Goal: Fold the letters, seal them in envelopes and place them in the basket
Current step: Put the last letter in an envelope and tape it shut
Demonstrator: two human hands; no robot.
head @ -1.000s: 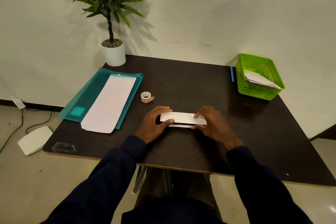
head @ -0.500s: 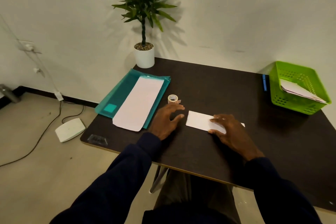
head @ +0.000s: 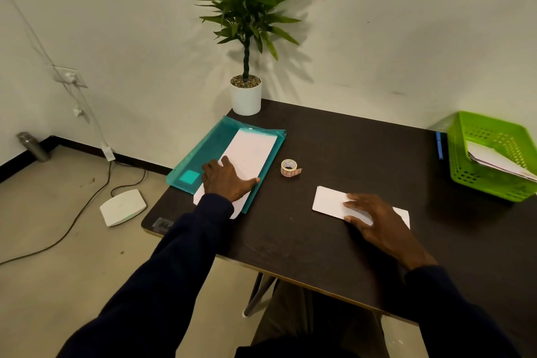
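A folded white letter (head: 329,200) lies flat on the dark table (head: 334,241). My right hand (head: 374,219) rests on its right half with straight fingers. To the left, a long white envelope (head: 250,154) lies on a teal plastic folder (head: 203,154). My left hand (head: 228,180) lies flat on the envelope's near end, fingers spread. A small roll of stickers (head: 289,167) stands between the folder and the letter. The green basket (head: 465,171) at the right edge holds a few white envelopes (head: 494,160).
A potted plant (head: 246,96) stands at the table's back left corner. A blue pen (head: 440,145) lies beside the basket. On the floor to the left are a white router (head: 123,206), cables and a metal bottle (head: 33,147).
My left hand left the folded letter and moved left onto the envelope on the folder. My right hand stayed on the letter. The camera turned left.
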